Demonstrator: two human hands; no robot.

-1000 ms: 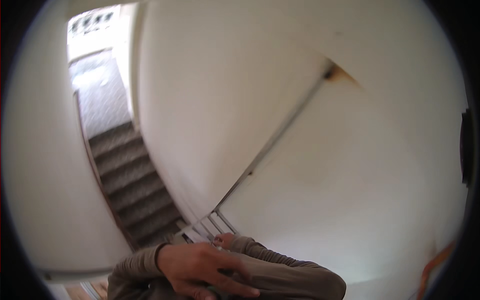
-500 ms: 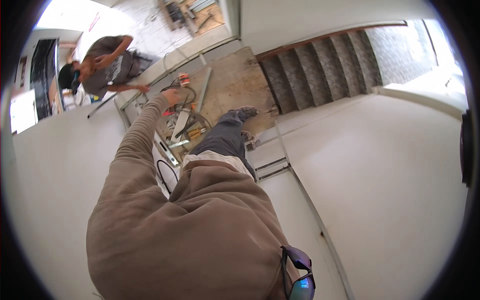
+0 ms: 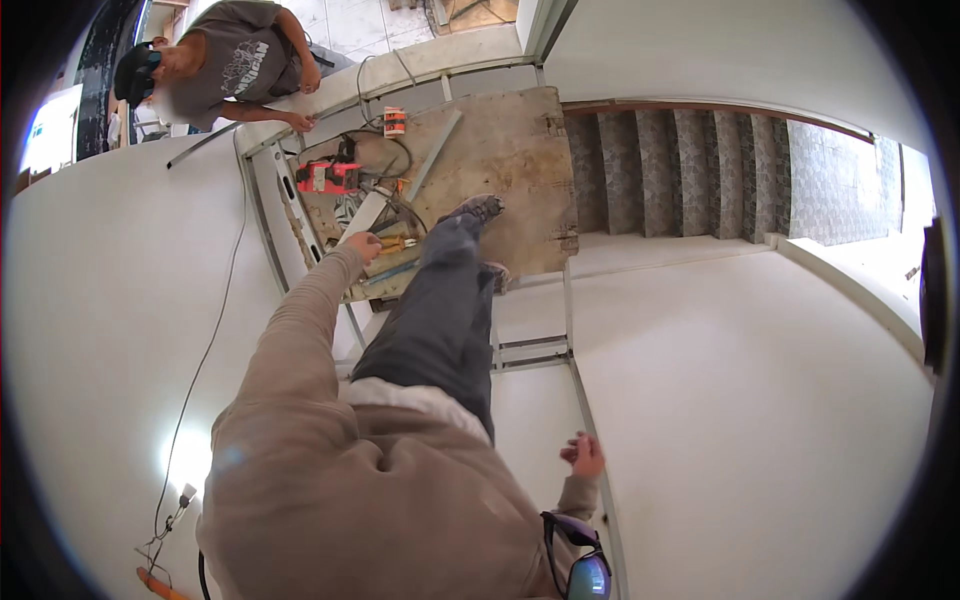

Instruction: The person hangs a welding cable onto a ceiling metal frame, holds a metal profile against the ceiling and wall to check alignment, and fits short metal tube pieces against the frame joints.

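Note:
My left hand point(image 3: 365, 247) reaches over the near left part of a worn wooden board point(image 3: 520, 240), its fingers loosely bent and nothing visible in them. Beside its fingertips lie yellow-handled tools point(image 3: 398, 244), and a pale flat strip point(image 3: 362, 216) lies just beyond it. Farther off on the board are a red power tool point(image 3: 328, 178), tangled dark cable, a metal strip point(image 3: 435, 157) and an orange-and-white container point(image 3: 394, 122). Low on the right, my right hand point(image 3: 585, 456) hangs beside a metal frame rail point(image 3: 590, 400), fingers apart and slightly curled, with nothing seen in it.
My shoe point(image 3: 482, 207) rests on the board. A co-worker point(image 3: 235, 65) in a dark shirt leans at the upper left, one hand near the board's edge. Patterned stairs point(image 3: 680, 170) run along the far right. A cable point(image 3: 215, 330) hangs down the left white wall.
My left hand has drawn back from near the red tool to the yellow-handled tools. My right hand has come into view. The view has shifted, and the co-worker's raised hand has lowered.

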